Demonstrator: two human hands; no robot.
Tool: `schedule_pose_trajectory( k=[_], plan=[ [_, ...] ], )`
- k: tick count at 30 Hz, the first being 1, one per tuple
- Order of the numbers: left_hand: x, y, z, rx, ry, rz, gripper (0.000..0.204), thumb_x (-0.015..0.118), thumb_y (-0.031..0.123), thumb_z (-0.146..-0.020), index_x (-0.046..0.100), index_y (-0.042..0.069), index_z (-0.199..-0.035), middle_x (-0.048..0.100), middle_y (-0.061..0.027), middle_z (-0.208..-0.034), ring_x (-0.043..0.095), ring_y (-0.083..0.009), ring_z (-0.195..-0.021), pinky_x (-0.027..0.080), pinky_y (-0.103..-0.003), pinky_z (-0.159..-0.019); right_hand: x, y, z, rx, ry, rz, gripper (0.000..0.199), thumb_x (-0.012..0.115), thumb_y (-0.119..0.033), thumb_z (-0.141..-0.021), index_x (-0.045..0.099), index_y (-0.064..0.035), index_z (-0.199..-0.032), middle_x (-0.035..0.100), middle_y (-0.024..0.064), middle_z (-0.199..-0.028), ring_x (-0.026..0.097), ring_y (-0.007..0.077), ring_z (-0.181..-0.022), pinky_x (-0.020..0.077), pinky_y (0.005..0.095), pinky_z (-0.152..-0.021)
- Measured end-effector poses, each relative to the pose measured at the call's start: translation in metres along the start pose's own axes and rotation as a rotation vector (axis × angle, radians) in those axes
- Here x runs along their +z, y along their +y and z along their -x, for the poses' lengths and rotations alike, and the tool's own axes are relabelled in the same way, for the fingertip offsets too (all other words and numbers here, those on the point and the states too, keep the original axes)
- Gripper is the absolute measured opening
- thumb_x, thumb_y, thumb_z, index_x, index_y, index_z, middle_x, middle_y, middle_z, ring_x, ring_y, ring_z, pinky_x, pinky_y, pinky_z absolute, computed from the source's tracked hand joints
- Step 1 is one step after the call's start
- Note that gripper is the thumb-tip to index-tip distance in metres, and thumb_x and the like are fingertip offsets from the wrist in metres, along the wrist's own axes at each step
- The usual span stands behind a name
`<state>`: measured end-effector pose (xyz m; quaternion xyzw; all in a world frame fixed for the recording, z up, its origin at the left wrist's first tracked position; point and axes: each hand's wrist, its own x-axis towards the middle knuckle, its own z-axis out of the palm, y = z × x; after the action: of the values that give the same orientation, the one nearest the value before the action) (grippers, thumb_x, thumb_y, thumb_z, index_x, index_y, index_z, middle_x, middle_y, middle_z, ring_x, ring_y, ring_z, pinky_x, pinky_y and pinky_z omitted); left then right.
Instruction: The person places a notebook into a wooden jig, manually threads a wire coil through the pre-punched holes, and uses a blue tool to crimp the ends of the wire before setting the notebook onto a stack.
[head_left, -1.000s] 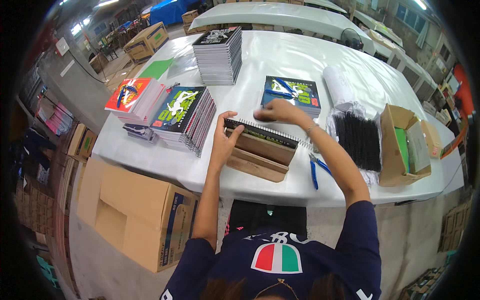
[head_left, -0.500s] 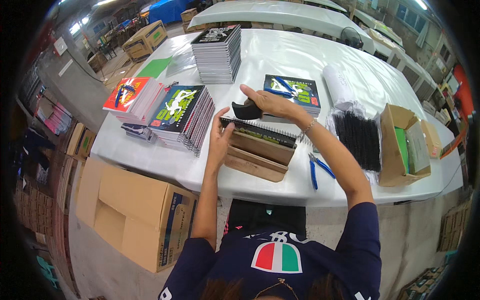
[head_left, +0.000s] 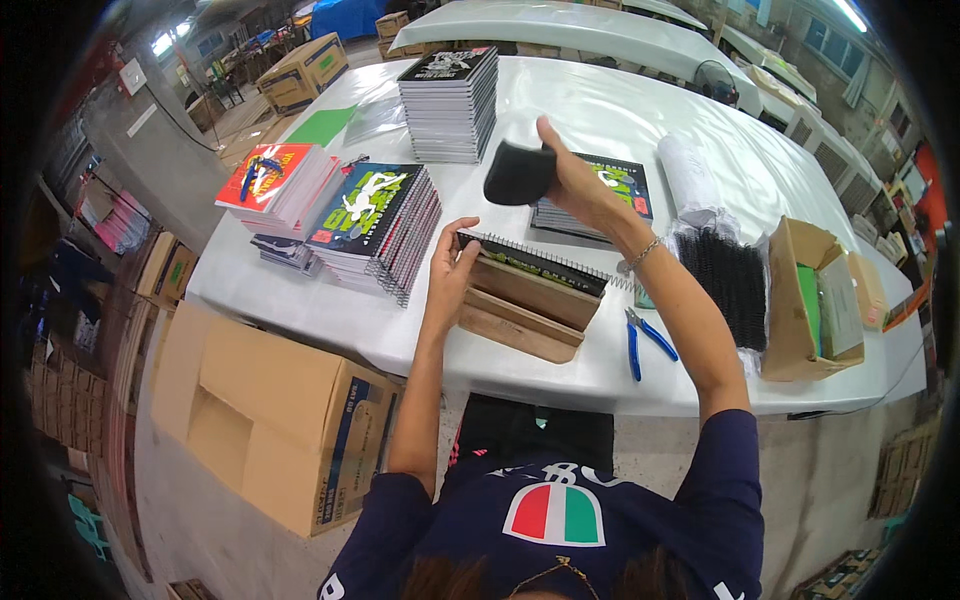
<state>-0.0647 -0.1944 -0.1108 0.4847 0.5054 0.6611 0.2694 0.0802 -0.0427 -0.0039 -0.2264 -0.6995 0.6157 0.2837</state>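
Observation:
A notebook (head_left: 540, 266) with a black and green cover stands spine up in a wooden holder (head_left: 520, 325) at the table's front. A wire coil (head_left: 625, 284) runs along its spine and sticks out past the right end. My left hand (head_left: 450, 268) is closed on the notebook's left end. Above and beyond the spine, my right hand (head_left: 588, 190) grips a smooth black curved piece (head_left: 520, 173), apart from the notebook; its fingers are partly hidden behind it. Blue-handled cutters (head_left: 648, 342) lie right of the holder.
Notebook stacks stand at left (head_left: 365, 215) and at the back (head_left: 450, 110). Orange-covered books (head_left: 275, 180) carry another blue tool. More notebooks (head_left: 625, 185) lie behind my right hand. Black coils (head_left: 720, 290) and an open carton (head_left: 790, 340) are at right; a large carton (head_left: 270, 400) sits front left.
My right hand has lifted the black curved piece up and away from the notebook's spine. My left hand stays at the notebook's left end. The view has shifted slightly.

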Motion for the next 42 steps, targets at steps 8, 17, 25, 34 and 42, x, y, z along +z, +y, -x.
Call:
schedule_pose_trajectory(
  k=[8,17,25,34,42],
  plan=[
    [-0.005,-0.004,0.002,-0.009,0.028,0.098,0.031,0.058,0.014,-0.095,0.055,0.007,-0.125,0.037,0.0053,-0.087,0.034,-0.0064,-0.078,0.03,-0.021,-0.073,0.017,0.014,0.014,0.188,0.003,-0.254,0.08,0.029,-0.065,-0.098,0.063,0.0066,-0.093,0.064,0.0115,-0.084,0.056,0.0209,-0.085,0.043,0.0356,-0.082],
    [-0.007,-0.004,0.0,0.026,-0.001,0.015,0.032,0.057,0.009,-0.094,0.055,0.006,-0.125,0.046,0.0023,-0.088,0.043,-0.0082,-0.083,0.036,-0.022,-0.079,0.015,0.04,0.02,-0.214,-0.154,0.645,0.045,0.033,-0.032,-0.104,0.057,0.0039,-0.117,0.064,0.0213,-0.084,0.06,0.0363,-0.083,0.0467,0.0448,-0.082],
    [-0.005,0.003,-0.001,0.006,-0.025,-0.008,0.034,0.058,0.01,-0.093,0.055,0.008,-0.128,0.047,0.0021,-0.087,0.043,-0.0079,-0.083,0.036,-0.022,-0.08,-0.016,0.059,-0.003,0.159,0.078,-0.081,0.075,0.027,-0.059,-0.101,0.064,0.0064,-0.105,0.063,0.0177,-0.078,0.06,0.0216,-0.071,0.052,0.0354,-0.067],
    [-0.003,0.005,-0.004,-0.017,-0.053,-0.098,0.046,0.058,0.009,-0.093,0.05,0.009,-0.138,0.051,0.0007,-0.091,0.045,-0.0091,-0.086,0.039,-0.023,-0.083,-0.025,0.075,-0.018,-0.228,-0.183,1.18,0.051,0.029,-0.036,-0.105,0.06,0.0052,-0.107,0.063,0.0249,-0.073,0.063,0.0418,-0.068,0.0498,0.0484,-0.069],
    [-0.009,0.007,0.002,-0.058,-0.039,-0.057,0.049,0.059,0.012,-0.093,0.048,0.005,-0.141,0.056,-0.0013,-0.107,0.046,-0.0106,-0.09,0.038,-0.023,-0.091,0.015,0.043,-0.005,-0.002,-0.438,1.456,0.042,0.042,-0.038,-0.1,0.059,-0.008,-0.124,0.067,0.0233,-0.086,0.067,0.0391,-0.087,0.0525,0.0457,-0.077]
  ],
)
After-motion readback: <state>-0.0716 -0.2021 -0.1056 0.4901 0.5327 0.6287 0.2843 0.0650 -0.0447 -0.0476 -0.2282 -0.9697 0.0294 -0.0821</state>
